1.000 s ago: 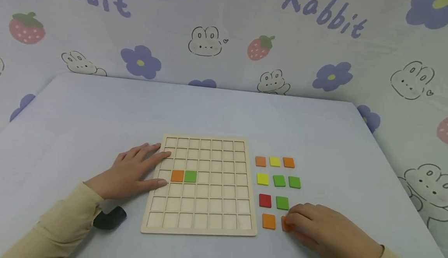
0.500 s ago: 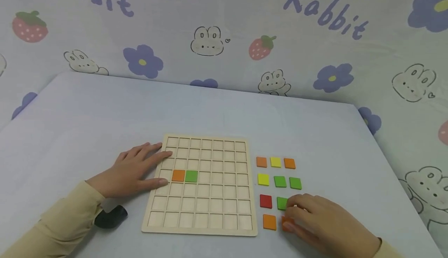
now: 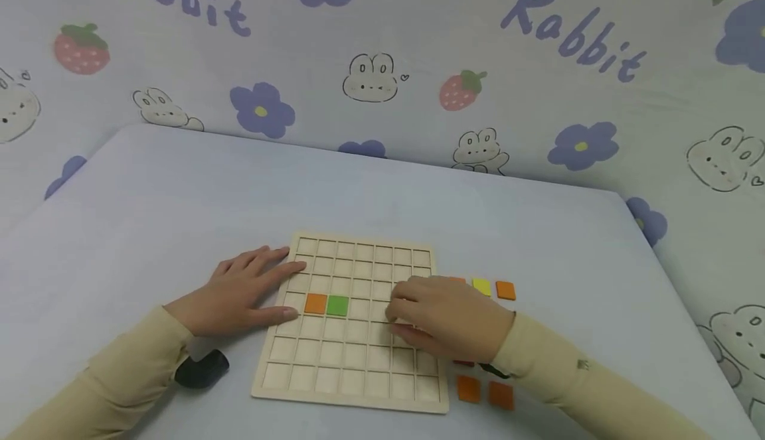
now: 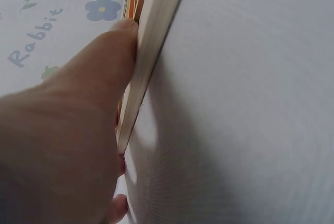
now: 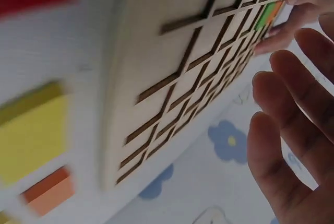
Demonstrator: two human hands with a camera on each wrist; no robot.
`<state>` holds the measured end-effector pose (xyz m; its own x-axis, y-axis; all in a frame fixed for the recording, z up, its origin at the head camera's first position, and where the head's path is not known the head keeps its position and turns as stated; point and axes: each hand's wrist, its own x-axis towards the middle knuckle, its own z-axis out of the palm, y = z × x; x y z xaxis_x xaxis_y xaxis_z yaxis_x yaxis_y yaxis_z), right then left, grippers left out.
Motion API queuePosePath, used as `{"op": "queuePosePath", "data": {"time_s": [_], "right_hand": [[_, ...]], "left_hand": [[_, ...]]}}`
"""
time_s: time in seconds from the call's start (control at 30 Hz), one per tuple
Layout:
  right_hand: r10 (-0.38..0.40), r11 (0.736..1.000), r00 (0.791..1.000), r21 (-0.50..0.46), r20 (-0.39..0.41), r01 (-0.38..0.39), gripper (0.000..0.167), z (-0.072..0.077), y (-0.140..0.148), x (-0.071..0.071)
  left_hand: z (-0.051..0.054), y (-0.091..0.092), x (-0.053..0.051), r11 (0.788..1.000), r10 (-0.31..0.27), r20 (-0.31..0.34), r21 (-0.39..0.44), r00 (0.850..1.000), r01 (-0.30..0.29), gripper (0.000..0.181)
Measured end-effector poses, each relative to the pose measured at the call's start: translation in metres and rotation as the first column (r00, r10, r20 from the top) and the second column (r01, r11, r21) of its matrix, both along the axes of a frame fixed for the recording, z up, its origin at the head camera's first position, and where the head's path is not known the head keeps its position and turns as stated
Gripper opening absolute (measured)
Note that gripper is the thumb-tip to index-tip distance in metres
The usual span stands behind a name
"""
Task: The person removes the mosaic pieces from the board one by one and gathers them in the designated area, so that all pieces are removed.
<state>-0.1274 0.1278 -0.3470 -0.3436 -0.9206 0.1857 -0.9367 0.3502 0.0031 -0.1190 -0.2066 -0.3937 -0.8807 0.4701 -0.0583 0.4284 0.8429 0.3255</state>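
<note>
My left hand (image 3: 236, 294) rests on the left side of the wooden grid board (image 3: 352, 387); its thumb (image 4: 125, 41) lies along the board's edge in the left wrist view. An orange tile (image 3: 315, 304) and a green tile (image 3: 337, 306) sit side by side in the board's cells. Over the board's right half hovers my right hand (image 3: 451, 310), loosely bent fingers pointing left. Nothing shows between its fingers (image 5: 263, 135) in the right wrist view. Partly behind this hand are loose tiles, among them a yellow tile (image 3: 481, 287) and an orange tile (image 3: 501, 395).
Another orange tile (image 3: 469, 389) lies beside the board's lower right corner, and one more orange tile (image 3: 505, 290) farther back. A black rounded object (image 3: 202, 369) is by my left sleeve. Everything rests on a white-covered table (image 3: 382, 194) before a printed backdrop (image 3: 412, 35).
My right hand has left the orange tile at the lower right and moved left and up, over the board. That tile stays on the table. My left hand keeps its place on the board.
</note>
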Motion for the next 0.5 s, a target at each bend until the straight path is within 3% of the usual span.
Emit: {"op": "queuePosePath", "data": {"time_s": [0.2, 0.5], "right_hand": [[-0.024, 0.989, 0.998, 0.144, 0.062, 0.015, 0.016, -0.001, -0.042, -0.021], [0.016, 0.974, 0.996, 0.223, 0.083, -0.034, 0.023, -0.006, -0.075, -0.035]], "left_hand": [[0.001, 0.003, -0.001, 1.0, -0.001, 0.012, 0.004, 1.0, 0.001, 0.073], [0.005, -0.001, 0.0, 1.0, -0.006, 0.008, 0.001, 1.0, 0.006, 0.071]]}}
